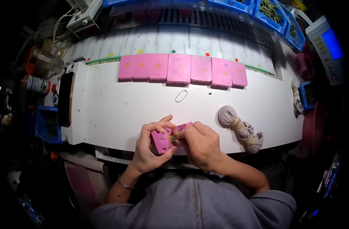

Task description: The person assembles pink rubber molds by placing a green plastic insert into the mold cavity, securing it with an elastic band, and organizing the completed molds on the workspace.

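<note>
Just past the table's front edge, my left hand (151, 144) grips a pink rubber mold (159, 142) from its left side, with the thumb below and fingers above. The mold is spread apart, and its inner face shows ridges and a yellow patch. A small dark green piece (174, 137) sits at its middle. My right hand (202, 145) is closed over the mold's right flap, its fingertips at the green piece. Whether they pinch that piece cannot be made out, since the fingers cover part of it.
Several closed pink molds (179, 69) stand in a row along the white tabletop (117, 110). A rubber band (181, 96) lies before them. At right rests a tied cloth bundle (239, 128); at left, a phone (66, 100). Blue trays (271, 13) with green pieces stand at the back right.
</note>
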`<state>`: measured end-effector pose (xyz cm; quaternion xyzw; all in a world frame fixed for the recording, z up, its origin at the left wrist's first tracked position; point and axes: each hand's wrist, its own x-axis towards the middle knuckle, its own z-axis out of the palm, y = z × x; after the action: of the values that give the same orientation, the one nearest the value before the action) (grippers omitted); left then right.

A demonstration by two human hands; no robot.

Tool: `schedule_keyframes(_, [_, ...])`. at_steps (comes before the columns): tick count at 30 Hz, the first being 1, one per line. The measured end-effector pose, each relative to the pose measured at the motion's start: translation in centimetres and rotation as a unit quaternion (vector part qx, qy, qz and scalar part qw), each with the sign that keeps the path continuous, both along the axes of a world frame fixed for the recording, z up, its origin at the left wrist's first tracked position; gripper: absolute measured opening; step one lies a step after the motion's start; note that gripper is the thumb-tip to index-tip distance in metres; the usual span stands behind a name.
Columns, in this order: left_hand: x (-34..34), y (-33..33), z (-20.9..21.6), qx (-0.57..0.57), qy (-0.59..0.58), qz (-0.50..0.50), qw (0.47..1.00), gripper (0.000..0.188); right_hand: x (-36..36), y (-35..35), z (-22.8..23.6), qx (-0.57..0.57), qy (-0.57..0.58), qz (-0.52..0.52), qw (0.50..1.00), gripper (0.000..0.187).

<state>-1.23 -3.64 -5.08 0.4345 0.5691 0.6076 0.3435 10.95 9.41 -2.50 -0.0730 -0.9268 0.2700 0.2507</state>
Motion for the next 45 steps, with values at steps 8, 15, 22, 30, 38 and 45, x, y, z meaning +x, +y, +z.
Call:
schedule_keyframes(8, [-0.6,-0.3,-0.3,0.030,-0.041,-0.003,0.999,0.044,0.9,-0.4,-1.1,-0.089,-0.004,-0.029,0.996,0.016])
schedule_keyframes(15, [-0.4,-0.6,-0.8,0.061,-0.045,0.003,0.997,0.046,1.0,-0.8,-1.4,-0.155,0.019,-0.040,0.987,0.018])
schedule_keyframes(22, [-0.1,-0.8,-1.0,0.065,-0.039,0.013,0.997,0.045,-0.3,-1.3,-0.5,-0.201,0.011,-0.034,0.979,0.019])
schedule_keyframes(30, [0.1,-0.7,-1.5,0.083,-0.078,0.030,0.993,0.058,0.3,-0.2,-0.4,-0.561,0.030,-0.078,0.824,0.006])
schedule_keyframes(38, [0.7,1.0,5.6,0.075,0.251,0.139,0.955,0.065,1.2,-0.2,7.1,-0.215,0.155,-0.001,0.964,0.022])
schedule_keyframes(45, [1.9,1.2,9.9,0.080,0.107,0.100,0.986,0.033,3.3,0.2,9.8,-0.089,0.129,0.041,0.987,0.032])
